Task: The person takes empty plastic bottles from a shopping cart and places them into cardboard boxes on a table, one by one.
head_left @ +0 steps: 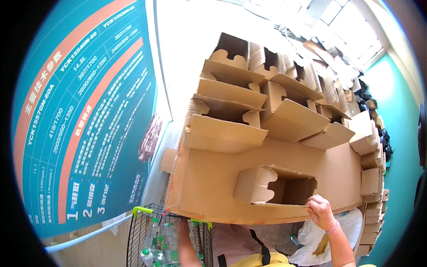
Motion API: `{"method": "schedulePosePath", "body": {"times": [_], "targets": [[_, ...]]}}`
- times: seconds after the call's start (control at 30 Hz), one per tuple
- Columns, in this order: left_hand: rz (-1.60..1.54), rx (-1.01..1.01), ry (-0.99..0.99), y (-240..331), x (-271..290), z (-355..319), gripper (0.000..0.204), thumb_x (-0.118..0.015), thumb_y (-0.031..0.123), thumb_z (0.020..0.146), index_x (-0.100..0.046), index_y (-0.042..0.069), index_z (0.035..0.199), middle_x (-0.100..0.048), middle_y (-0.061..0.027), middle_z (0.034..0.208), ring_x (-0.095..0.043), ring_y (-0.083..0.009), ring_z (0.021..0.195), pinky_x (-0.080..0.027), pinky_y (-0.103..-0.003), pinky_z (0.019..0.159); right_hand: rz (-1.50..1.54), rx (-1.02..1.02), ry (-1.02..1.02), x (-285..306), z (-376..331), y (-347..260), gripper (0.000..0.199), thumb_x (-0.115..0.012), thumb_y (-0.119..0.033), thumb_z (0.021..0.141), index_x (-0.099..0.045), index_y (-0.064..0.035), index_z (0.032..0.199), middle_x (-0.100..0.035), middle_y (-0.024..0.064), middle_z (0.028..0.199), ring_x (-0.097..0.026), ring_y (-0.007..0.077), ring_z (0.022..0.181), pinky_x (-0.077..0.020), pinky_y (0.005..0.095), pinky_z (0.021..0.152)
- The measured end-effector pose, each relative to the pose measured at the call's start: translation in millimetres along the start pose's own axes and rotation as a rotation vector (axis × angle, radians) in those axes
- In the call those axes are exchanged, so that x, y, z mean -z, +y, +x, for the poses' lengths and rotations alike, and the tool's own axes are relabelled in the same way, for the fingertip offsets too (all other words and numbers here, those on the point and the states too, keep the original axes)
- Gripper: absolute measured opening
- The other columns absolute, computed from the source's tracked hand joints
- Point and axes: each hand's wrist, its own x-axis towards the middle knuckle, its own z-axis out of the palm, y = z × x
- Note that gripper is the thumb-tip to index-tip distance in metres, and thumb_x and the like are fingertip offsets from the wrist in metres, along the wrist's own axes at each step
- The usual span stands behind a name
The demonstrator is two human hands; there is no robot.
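A small open cardboard box (251, 186) lies near the front of a broad cardboard-covered surface (209, 178), its opening showing a dark inside. My right hand (321, 212), with a thin band at the wrist, is closed on the box's near right corner, fingers pinching the cardboard edge. Down at the left, my left hand (181, 225) reaches into a dark wire cart (132, 238) with bright green corner pieces. Its fingers are hidden near the surface's edge. Clear plastic bottles (147, 254) with green caps lie in the cart around my left forearm.
Several open cardboard boxes (227, 133) stand in rows at the far side of the surface. More boxes (370, 182) are stacked along the right. A large teal printed board (111, 111) rises at the left. A white plastic bag (307, 240) lies below the front edge.
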Motion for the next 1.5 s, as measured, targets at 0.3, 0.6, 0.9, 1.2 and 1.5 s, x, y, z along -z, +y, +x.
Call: {"method": "schedulePosePath", "body": {"times": [0.3, 0.6, 0.9, 1.2, 1.5], "targets": [[-0.547, 0.061, 0.611, -16, 41, -58, 0.073, -0.086, 0.016, 0.058, -0.053, 0.006, 0.123, -0.061, -0.0137, 0.117, -0.055, -0.0349, 0.115, -0.041, -0.047, 0.102, -0.006, 0.073, 0.004, -1, 1, 5, 0.013, -0.067, 0.001, 0.075, -0.058, -0.0034, 0.083, -0.058, 0.0093, 0.085, -0.056, 0.0291, 0.078, -0.0499, 0.0372, 0.069], [-1.571, 0.241, 1.139, -38, 106, -141, 0.063, -0.08, 0.011, 0.071, -0.05, -0.002, 0.124, -0.06, -0.0131, 0.112, -0.059, -0.0266, 0.101, -0.051, -0.041, 0.089, -0.095, 0.154, 0.01, 5, -20, 14, 0.01, -0.063, -0.007, 0.082, -0.054, -0.0035, 0.08, -0.053, 0.0089, 0.083, -0.055, 0.0257, 0.081, -0.0504, 0.0353, 0.072], [-1.767, -0.653, 1.298, 127, 374, -246, 0.068, -0.072, 0.044, 0.077, -0.046, 0.003, 0.124, -0.054, -0.0151, 0.117, -0.056, -0.0295, 0.11, -0.05, -0.047, 0.096, -0.091, 0.191, -0.074, 18, -72, 38, 0.013, -0.066, -0.003, 0.073, -0.055, -0.004, 0.082, -0.056, 0.0091, 0.087, -0.058, 0.0263, 0.086, -0.0515, 0.0353, 0.075], [-0.822, -1.199, 0.38, 329, 440, -261, 0.068, -0.087, 0.021, 0.063, -0.052, 0.004, 0.119, -0.067, -0.0114, 0.106, -0.067, -0.0214, 0.095, -0.054, -0.033, 0.084, -0.039, 0.22, -0.037, 3, -86, 53, 0.016, -0.066, -0.003, 0.073, -0.058, -0.0049, 0.086, -0.056, 0.0081, 0.089, -0.059, 0.0267, 0.089, -0.0522, 0.0349, 0.077], [-0.012, -1.137, -0.034, 367, 441, -224, 0.068, -0.084, 0.026, 0.068, -0.048, 0.001, 0.121, -0.064, -0.0231, 0.104, -0.063, -0.0401, 0.097, -0.051, -0.043, 0.084, 0.088, 0.235, 0.065, -3, -80, 57, 0.008, -0.063, -0.008, 0.079, -0.058, -0.0057, 0.085, -0.055, 0.0082, 0.087, -0.058, 0.0257, 0.086, -0.0525, 0.0355, 0.073]]}}
